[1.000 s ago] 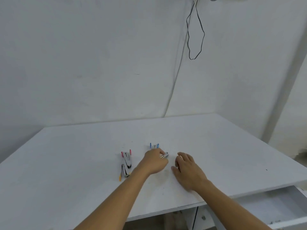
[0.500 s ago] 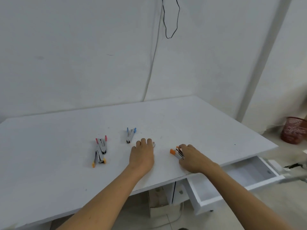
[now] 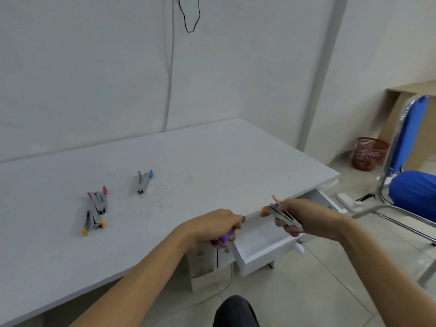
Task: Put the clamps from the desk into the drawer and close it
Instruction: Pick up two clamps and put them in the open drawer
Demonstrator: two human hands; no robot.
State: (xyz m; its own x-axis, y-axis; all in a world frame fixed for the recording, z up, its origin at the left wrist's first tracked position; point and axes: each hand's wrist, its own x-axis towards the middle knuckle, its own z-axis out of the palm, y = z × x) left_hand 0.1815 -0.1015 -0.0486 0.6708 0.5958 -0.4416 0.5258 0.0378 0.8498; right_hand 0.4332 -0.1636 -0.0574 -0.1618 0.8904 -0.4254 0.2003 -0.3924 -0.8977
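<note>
My right hand (image 3: 304,219) grips a metal clamp with orange tips (image 3: 274,211) and holds it over the open white drawer (image 3: 264,252) under the desk's right front edge. My left hand (image 3: 212,228) is closed on a clamp with purple tips (image 3: 224,238) at the desk's front edge, just left of the drawer. Three more clamps lie on the white desk (image 3: 188,161): one with blue tips (image 3: 144,181), one with red tips (image 3: 98,198), one with yellow tips (image 3: 93,222) touching the red one.
A blue chair with a chrome frame (image 3: 410,175) stands to the right of the drawer. A red mesh wastebasket (image 3: 368,153) sits on the floor by the wall. A black cable (image 3: 188,17) hangs down the wall. My knee (image 3: 236,311) shows at the bottom.
Both hands have lifted a clamp each off the desk and moved right and toward me, to the drawer. The view has swung right and down.
</note>
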